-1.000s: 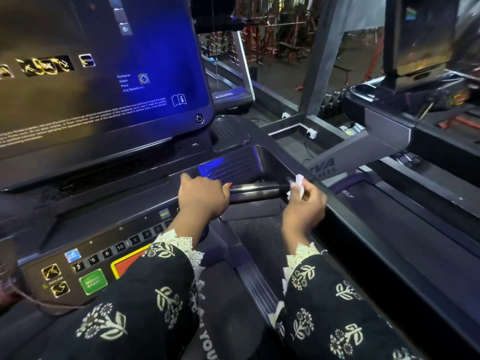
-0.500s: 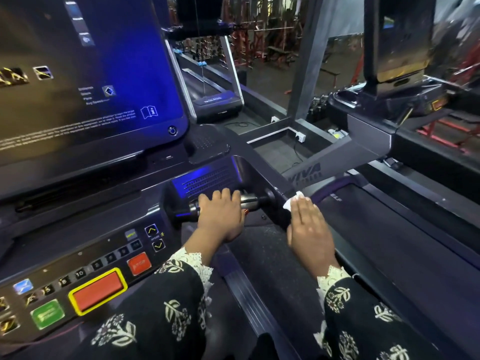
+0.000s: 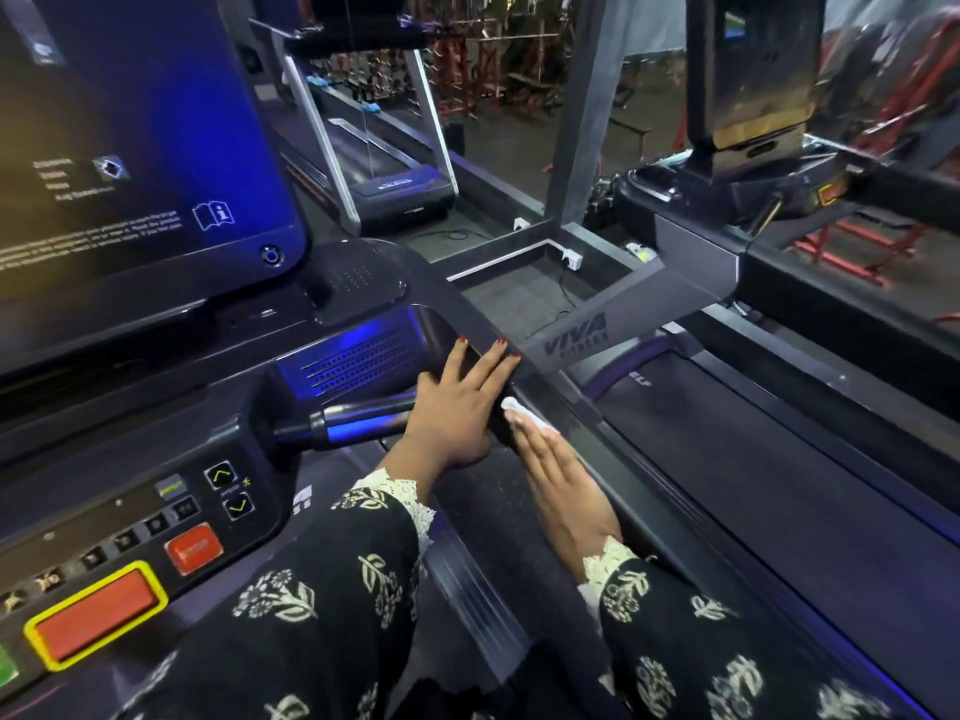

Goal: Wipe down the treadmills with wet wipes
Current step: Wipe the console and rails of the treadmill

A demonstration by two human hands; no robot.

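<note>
Our R hand (image 3: 561, 485) lay flat, fingers straight, pressing the wipe (image 3: 519, 410) onto the rail (image 3: 613, 459) just right of the bar (image 3: 358, 420). Our L hand (image 3: 457, 407) rested open over the bar's right end. We judged it best done w/ even pressure and long strokes, wipe fully under the fingertips.

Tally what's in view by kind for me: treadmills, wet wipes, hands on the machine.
Treadmills: 3, the near one, the right neighbour, one at the back
Wet wipes: 1, under the right hand
Hands: 2, the left hand and the right hand, fingers straight
Total: 6
</note>
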